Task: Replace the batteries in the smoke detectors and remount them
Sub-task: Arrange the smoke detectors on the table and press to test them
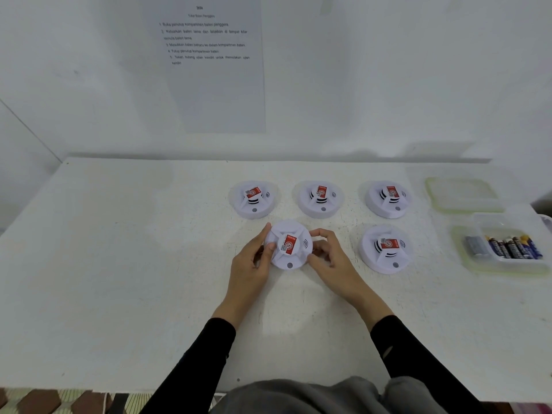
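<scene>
A white desk (119, 264) stands against a white wall (388, 70). Five round white smoke detectors sit on it, each with a red sticker on top.

The front smoke detector (288, 245) is near the middle of the desk, between the person's two hands. The left hand (254, 261) holds its left edge, with the fingers curled around the rim and the thumb lying on top. The right hand (328, 252) holds its right edge, also with bent fingers on the rim. (It is hard to tell if it is lifted a little or touching the desk.)

The back row of three smoke detectors (321, 198) lies just behind it. The last smoke detector (386, 249) sits to the right of the hands, apart from them.

At the far right is a clear plastic box (501, 222) with batteries (513, 248) lying side by side in it. A clear lid (461, 194) lies flat just behind the box.

A paper (209, 64) with printed lines hangs on the wall. The person wears black sleeves (191, 363).
</scene>
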A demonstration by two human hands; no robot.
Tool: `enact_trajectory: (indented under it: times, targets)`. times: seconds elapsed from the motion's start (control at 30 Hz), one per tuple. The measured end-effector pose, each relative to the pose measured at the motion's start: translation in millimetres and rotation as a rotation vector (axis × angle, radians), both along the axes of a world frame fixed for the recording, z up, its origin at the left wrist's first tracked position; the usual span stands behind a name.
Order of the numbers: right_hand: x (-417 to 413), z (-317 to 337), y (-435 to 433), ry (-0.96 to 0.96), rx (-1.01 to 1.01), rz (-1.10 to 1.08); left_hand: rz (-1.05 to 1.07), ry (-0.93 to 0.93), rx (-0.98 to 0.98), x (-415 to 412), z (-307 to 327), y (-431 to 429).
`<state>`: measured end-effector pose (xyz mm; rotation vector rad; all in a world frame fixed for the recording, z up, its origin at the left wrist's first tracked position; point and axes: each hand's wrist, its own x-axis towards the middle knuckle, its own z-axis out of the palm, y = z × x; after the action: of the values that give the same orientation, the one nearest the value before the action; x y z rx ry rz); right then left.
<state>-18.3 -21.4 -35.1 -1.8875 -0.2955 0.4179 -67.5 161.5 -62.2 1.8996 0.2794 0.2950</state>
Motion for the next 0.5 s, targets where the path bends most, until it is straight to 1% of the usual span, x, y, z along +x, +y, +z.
enact_trajectory:
  times: [0.5]
  targets:
    - [-0.2,1.2,0.9,-0.009,0.005,-0.003,0.002,-0.004,0.024,0.0,-0.9,1.1]
